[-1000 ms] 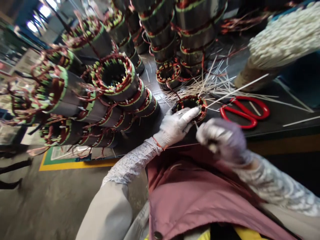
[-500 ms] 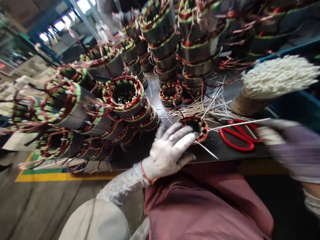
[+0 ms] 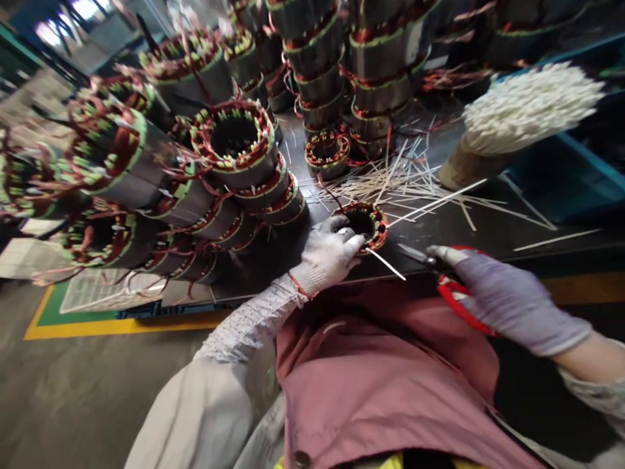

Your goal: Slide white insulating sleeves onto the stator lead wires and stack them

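Observation:
A small motor stator [image 3: 379, 229] with red windings rests on the dark bench in front of me. My left hand [image 3: 332, 251], in a white glove, is closed over its near-left rim, the fingertips bent toward the opening. One white lacing cord [image 3: 387, 264] juts from the stator's near side, and a longer cord [image 3: 439, 202] runs off its right side. Right of the stator, my right hand [image 3: 508, 293], in a pale purple glove, grips red-handled scissors [image 3: 466, 311]. Their blades [image 3: 415, 253] point left toward the stator; the glove partly hides the handles.
Stacked stators [image 3: 239, 156] crowd the left, and taller stacks [image 3: 317, 85] rise behind. Loose white cords [image 3: 390, 179] lie scattered beyond the small stator. A bundle of white cords [image 3: 532, 111] stands in a brown holder beside a blue bin [image 3: 571, 176].
My right hand has taken up the scissors from the bench and brought them left, blades toward the stator. My left hand stays at the stator, its fingers now more bent. The view has shifted.

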A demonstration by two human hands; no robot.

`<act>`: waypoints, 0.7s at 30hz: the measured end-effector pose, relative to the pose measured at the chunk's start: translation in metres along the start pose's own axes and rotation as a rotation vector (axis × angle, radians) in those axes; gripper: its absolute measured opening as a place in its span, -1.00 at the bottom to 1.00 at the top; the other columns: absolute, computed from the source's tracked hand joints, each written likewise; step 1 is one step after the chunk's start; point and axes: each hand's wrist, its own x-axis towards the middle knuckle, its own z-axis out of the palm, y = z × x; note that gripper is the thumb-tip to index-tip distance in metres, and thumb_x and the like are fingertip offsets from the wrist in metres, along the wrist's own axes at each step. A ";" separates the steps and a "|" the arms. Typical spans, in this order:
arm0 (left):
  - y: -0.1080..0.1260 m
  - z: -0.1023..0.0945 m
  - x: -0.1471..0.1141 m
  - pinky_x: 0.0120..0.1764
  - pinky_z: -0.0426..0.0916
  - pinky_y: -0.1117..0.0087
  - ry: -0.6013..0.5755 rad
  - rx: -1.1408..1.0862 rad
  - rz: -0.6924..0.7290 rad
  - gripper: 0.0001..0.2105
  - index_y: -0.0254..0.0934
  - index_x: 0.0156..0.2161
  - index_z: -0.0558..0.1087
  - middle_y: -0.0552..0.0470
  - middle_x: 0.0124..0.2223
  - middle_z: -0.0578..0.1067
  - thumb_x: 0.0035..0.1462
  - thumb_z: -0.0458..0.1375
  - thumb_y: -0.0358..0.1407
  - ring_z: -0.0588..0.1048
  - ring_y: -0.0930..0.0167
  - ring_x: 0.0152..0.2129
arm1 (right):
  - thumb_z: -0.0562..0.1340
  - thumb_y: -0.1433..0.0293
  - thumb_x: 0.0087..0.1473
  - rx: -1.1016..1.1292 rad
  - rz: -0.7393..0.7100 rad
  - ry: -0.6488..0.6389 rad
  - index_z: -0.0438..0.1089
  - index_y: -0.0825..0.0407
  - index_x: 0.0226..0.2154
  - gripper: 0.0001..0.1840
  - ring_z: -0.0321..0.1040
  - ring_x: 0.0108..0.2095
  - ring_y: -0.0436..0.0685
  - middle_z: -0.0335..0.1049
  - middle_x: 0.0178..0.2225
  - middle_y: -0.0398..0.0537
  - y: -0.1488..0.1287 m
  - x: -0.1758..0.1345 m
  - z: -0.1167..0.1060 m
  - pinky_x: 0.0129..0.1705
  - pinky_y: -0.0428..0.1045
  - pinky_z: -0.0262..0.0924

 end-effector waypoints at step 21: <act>-0.016 -0.009 0.005 0.14 0.40 -0.01 -0.057 0.004 0.103 -0.54 -0.20 0.16 0.55 -0.11 -0.01 0.64 0.15 0.38 -0.21 0.44 0.04 0.15 | 0.09 0.19 0.22 -0.030 -0.073 0.266 0.46 0.04 0.14 -0.46 0.56 -0.24 0.35 0.58 -0.06 0.21 -0.003 0.016 0.016 -0.42 0.08 0.34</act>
